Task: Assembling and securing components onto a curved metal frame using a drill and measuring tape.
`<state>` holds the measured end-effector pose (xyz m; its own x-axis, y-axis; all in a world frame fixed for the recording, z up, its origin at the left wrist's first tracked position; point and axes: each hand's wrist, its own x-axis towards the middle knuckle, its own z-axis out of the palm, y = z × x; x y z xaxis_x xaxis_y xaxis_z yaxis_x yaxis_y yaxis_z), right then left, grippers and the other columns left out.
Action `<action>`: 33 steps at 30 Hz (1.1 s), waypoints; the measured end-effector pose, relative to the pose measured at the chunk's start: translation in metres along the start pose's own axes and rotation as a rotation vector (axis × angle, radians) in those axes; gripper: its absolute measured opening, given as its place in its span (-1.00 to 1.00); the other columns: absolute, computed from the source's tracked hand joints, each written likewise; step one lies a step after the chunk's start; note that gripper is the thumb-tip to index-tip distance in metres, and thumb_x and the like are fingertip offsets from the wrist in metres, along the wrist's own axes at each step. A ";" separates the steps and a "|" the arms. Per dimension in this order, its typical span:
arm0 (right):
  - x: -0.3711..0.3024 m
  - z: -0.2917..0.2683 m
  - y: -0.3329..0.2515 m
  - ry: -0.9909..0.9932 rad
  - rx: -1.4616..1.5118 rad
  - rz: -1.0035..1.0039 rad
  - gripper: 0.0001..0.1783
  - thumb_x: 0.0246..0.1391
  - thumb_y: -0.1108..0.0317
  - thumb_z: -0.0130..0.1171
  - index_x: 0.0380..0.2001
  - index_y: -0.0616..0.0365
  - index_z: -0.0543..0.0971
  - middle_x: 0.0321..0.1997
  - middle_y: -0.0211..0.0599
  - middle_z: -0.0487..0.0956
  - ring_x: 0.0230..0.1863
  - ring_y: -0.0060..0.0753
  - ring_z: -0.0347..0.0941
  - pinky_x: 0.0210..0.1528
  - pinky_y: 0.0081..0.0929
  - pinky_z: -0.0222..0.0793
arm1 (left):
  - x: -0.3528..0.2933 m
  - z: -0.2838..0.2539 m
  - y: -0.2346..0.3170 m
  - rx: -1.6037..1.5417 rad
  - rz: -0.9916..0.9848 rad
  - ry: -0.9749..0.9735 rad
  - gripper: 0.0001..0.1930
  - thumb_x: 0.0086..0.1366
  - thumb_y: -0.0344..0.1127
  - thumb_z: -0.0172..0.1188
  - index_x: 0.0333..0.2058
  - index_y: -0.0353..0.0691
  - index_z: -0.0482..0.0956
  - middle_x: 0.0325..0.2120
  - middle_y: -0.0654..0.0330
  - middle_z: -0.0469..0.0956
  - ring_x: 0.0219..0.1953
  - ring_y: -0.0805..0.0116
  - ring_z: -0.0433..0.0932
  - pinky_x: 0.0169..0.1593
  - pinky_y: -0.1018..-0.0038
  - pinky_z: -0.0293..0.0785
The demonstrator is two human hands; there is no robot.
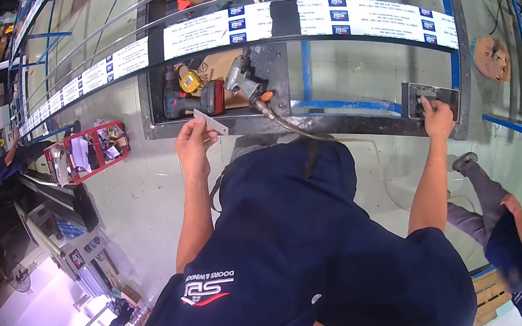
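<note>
Left hand (194,148) pinches a metal plate (213,124) endwise, probably leaving the rest clear; right hand (439,120) dips into the 3 o'clock tray (407,95), can't tell its grip.

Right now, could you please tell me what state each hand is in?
Left hand: closed, pinching a small flat metal plate.
Right hand: at the small dark tray; whether it holds anything cannot be told.

violet-white glare washes out below and left of the left hand (195,148); fisheye distortion, blackened rim
</note>
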<state>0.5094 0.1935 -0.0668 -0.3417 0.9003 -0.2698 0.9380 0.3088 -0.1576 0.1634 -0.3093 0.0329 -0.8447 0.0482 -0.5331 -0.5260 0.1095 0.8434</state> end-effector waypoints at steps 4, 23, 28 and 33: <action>-0.032 0.006 -0.023 0.470 -0.138 -0.108 -0.43 0.23 -0.20 0.29 -0.10 0.15 0.74 0.06 -0.06 0.68 0.14 0.02 0.57 0.16 0.08 0.43 | 0.004 0.011 0.002 0.033 0.011 -0.030 -0.85 0.43 -0.26 0.34 -0.20 -0.20 0.65 -0.40 0.23 0.69 -0.42 0.45 0.66 -0.29 0.50 0.62; -0.168 0.018 -0.269 -0.705 1.672 0.110 -0.80 0.31 0.34 0.31 -0.18 0.28 0.65 -0.35 -0.19 0.72 -0.43 -0.42 0.65 -0.32 -0.50 0.60 | 0.028 0.132 0.005 0.021 -0.309 -0.730 -0.90 0.45 -0.29 0.31 -0.22 -0.16 0.63 -0.22 0.17 0.74 -0.18 0.38 0.73 -0.13 0.46 0.66; -0.125 -0.012 -0.172 -0.285 1.481 0.165 -0.87 0.30 0.33 0.27 -0.28 0.16 0.67 -0.40 -0.25 0.71 -0.53 -0.52 0.61 -0.52 -0.58 0.53 | 0.025 0.120 0.014 0.302 -0.166 -0.766 -0.57 0.43 -0.22 0.33 0.17 -0.31 0.57 -0.09 0.08 0.74 -0.15 0.36 0.72 -0.12 0.48 0.65; -0.058 -0.041 -0.013 -0.038 1.185 0.347 -0.89 0.21 0.43 0.24 -0.43 0.13 0.61 -0.55 -0.37 0.63 -0.64 -0.64 0.47 -0.71 -0.63 0.24 | 0.059 0.076 -0.002 0.313 -0.189 -0.526 -0.61 0.47 -0.15 0.29 0.14 -0.25 0.60 -0.11 0.12 0.75 -0.20 0.39 0.71 -0.15 0.46 0.65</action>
<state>0.5191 0.1499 -0.0100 -0.1053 0.8636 -0.4930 0.3540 -0.4307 -0.8302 0.1220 -0.2317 -0.0051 -0.5368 0.4716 -0.6996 -0.5401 0.4450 0.7144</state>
